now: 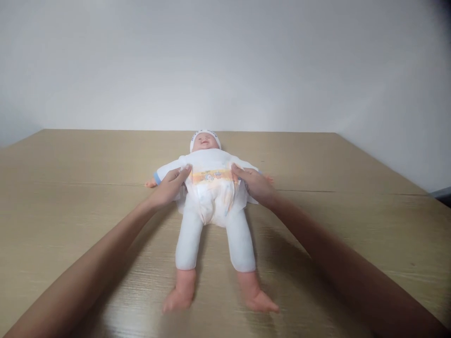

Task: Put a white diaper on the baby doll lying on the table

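White diaper (pixel 213 190) over doll (pixel 207 158)
Your left hand (pixel 172 184) and right hand (pixel 257 184) pinch its sides; uneven pulling may skew it.

Even, rather dim light from a source out of view leaves the wall (pixel 225 65) grey beyond the left hand (pixel 171 184) and right hand (pixel 256 184). Soft shadows lie on the table (pixel 105 159) nearer than both, with a pale sheen below the left. Between them, the doll's (pixel 207 161) whites wash out and the diaper's (pixel 213 195) print blurs. Far beyond the right, the corner darkens.
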`<move>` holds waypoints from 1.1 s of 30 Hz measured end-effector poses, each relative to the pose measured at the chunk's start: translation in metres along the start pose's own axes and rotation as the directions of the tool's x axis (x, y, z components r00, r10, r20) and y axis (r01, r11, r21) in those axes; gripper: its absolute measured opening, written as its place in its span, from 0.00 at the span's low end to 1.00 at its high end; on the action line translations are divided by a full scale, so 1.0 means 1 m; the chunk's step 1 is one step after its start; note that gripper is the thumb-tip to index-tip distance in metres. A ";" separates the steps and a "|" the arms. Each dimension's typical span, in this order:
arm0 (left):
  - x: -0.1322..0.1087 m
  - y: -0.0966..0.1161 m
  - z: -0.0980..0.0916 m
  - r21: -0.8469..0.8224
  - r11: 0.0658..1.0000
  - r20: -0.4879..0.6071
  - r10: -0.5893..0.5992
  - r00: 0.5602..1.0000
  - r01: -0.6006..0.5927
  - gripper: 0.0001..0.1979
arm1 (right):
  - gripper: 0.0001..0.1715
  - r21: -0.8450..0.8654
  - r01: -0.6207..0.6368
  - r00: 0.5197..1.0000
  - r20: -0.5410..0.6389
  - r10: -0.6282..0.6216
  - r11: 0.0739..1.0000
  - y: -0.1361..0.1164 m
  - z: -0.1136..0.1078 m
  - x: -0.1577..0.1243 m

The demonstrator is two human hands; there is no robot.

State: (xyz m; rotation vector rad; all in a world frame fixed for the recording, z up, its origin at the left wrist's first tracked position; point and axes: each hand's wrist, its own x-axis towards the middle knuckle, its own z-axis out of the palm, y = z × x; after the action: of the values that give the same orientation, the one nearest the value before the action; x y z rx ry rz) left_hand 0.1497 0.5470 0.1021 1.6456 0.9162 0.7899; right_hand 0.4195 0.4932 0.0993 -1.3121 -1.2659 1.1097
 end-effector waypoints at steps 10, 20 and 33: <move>-0.001 -0.025 0.015 -0.353 0.935 -0.159 -0.100 0.982 0.038 0.28 | 0.35 -0.138 0.148 0.972 -0.161 -0.170 0.979 0.014 0.012 -0.003; -0.003 -0.039 0.021 -0.551 0.823 -0.107 -0.237 0.966 0.141 0.23 | 0.29 0.063 -0.015 0.999 -0.050 0.018 0.998 0.020 0.012 0.005; -0.009 -0.031 0.019 0.234 0.972 -0.300 0.093 0.949 -0.022 0.22 | 0.31 -0.336 0.204 0.940 -0.195 -0.280 0.919 0.029 0.016 -0.005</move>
State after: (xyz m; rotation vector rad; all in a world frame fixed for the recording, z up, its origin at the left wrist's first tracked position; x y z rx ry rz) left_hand 0.1557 0.5354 0.0672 1.7835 1.2207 1.0350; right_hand 0.4067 0.4887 0.0681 -1.4233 -1.4140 0.5697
